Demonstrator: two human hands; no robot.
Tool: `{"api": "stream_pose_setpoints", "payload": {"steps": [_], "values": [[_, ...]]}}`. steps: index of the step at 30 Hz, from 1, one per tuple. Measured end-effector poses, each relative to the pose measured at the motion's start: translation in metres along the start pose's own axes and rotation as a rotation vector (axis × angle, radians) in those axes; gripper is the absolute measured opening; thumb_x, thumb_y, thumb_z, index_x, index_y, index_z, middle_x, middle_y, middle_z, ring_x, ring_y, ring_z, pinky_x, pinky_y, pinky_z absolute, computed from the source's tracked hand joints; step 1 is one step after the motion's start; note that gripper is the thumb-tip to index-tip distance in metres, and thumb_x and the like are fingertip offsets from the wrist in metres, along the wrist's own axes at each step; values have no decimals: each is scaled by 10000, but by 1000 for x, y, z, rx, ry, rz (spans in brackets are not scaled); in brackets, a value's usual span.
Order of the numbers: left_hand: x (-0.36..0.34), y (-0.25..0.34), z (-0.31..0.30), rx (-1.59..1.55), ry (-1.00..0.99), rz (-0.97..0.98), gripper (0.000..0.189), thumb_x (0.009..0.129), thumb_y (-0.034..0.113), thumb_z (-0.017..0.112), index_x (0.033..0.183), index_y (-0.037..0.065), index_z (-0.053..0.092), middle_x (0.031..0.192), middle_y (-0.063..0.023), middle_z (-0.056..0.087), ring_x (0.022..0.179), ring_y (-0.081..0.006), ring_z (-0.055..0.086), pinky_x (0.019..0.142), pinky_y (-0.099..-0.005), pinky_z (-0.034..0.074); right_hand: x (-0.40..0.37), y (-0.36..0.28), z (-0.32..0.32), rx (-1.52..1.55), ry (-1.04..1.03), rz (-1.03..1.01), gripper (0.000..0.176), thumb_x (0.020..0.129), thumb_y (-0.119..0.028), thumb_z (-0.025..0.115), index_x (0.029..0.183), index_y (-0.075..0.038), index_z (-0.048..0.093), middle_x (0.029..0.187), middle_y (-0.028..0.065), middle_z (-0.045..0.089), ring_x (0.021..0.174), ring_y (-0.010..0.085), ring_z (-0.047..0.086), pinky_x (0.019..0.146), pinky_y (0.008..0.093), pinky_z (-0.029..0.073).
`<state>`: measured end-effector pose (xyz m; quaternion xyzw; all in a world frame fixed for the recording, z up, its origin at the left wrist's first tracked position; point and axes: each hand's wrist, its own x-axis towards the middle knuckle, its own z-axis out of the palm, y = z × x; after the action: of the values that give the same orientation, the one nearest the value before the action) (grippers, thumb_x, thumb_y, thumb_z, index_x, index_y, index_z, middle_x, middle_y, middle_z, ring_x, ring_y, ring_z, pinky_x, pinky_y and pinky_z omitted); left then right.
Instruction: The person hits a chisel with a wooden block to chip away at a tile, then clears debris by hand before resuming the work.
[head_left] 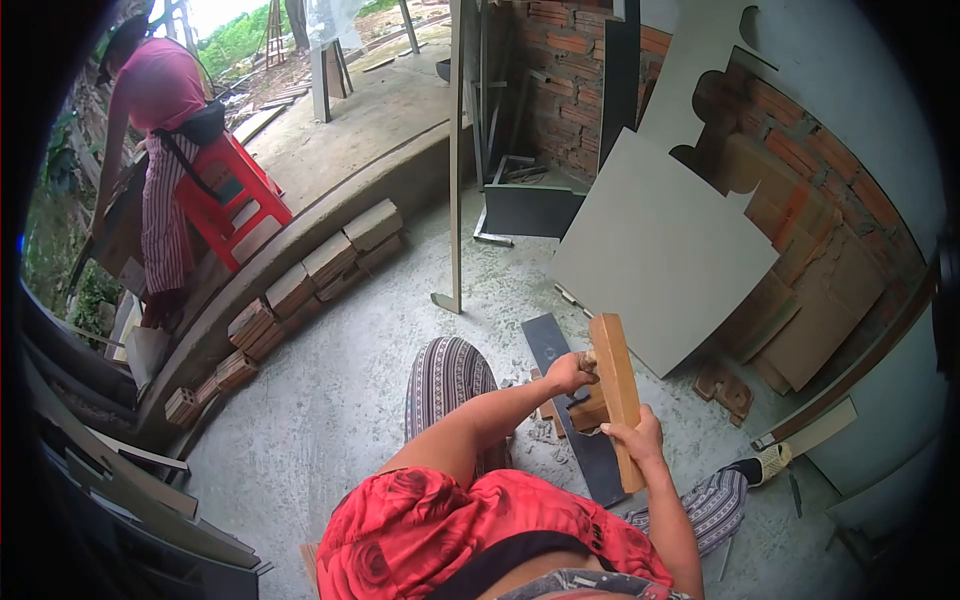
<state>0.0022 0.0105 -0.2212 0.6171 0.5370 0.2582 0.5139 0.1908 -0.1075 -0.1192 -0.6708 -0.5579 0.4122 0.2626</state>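
A long wooden block [616,385] is held at a slant in front of me, above a dark narrow board [592,462] on the floor. My right hand [640,437] grips its lower part, with the thumb across the wood. At the block's upper left side is my left hand [571,373], its fingers curled round something I cannot make out. Between the hands, a shorter wooden piece [588,409] shows beside the long block, over the dark board. Small wood chips lie around the board.
A large pale panel [665,250] leans ahead on the right. Bricks [330,258] line the raised ledge at left. Beyond it, a person [165,85] is by a red stool [235,195]. An upright strip [456,160] stands ahead. Cut wood [723,392] lies right.
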Motion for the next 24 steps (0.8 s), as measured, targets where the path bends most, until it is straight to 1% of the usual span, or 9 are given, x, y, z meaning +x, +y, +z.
{"api": "stream_pose_setpoints", "payload": {"steps": [2,3,5,8,9,12,14,19,24], "values": [[-4,7,-1,22,-11,-39,349,647,276,732,923,89,628,722,-99,646,619,-221,626,629,-357,490,-3,-4,-4,-99,79,-84,520,560,-282,788,917,13,552,800,107,630,711,197,615,674,315,491],[-5,10,-3,20,-6,-37,349,647,276,732,923,89,628,722,-99,646,619,-221,626,629,-357,490,-4,-10,-6,-101,77,-88,520,560,-282,788,917,13,552,800,107,630,711,197,615,674,315,491],[-9,13,-1,109,12,20,350,644,282,730,920,94,627,754,-108,651,673,-246,634,661,-361,490,-13,-23,-8,123,123,-282,612,583,-353,771,1011,15,533,863,170,649,788,288,644,722,377,496],[-13,22,-5,130,-52,-43,357,643,288,728,929,99,627,809,-109,660,753,-271,634,713,-363,486,-20,-43,-10,246,200,-417,615,584,-333,768,1025,-3,497,861,181,646,790,321,642,703,398,498],[-12,18,-4,133,-55,-45,357,643,288,728,929,99,627,809,-109,660,753,-271,634,713,-363,486,-19,-40,-10,249,201,-414,615,584,-333,768,1025,-3,497,861,181,646,790,321,642,703,398,498],[-8,12,0,23,-74,-109,372,627,284,727,939,109,625,842,-108,665,803,-289,626,755,-369,478,-8,-24,-11,-395,56,-107,631,569,-370,761,989,-5,462,889,239,623,851,405,608,768,458,468],[-11,15,1,84,-39,5,386,607,263,727,948,114,623,836,-123,664,794,-305,626,748,-375,482,-5,-9,-5,-368,60,-91,642,555,-388,766,976,-5,470,885,243,620,855,408,603,767,459,465],[-7,5,4,70,-45,0,394,594,245,719,952,113,621,852,-147,656,815,-326,620,747,-374,482,-5,-7,-3,-350,23,-71,679,557,-414,752,1002,16,472,887,255,621,861,413,606,786,456,463],[-10,6,0,18,-73,-18,391,594,269,730,945,124,640,842,-103,669,791,-273,631,741,-345,477,-9,-12,-3,-317,14,-69,687,550,-426,754,999,16,479,880,252,624,855,409,609,776,451,468]]}}
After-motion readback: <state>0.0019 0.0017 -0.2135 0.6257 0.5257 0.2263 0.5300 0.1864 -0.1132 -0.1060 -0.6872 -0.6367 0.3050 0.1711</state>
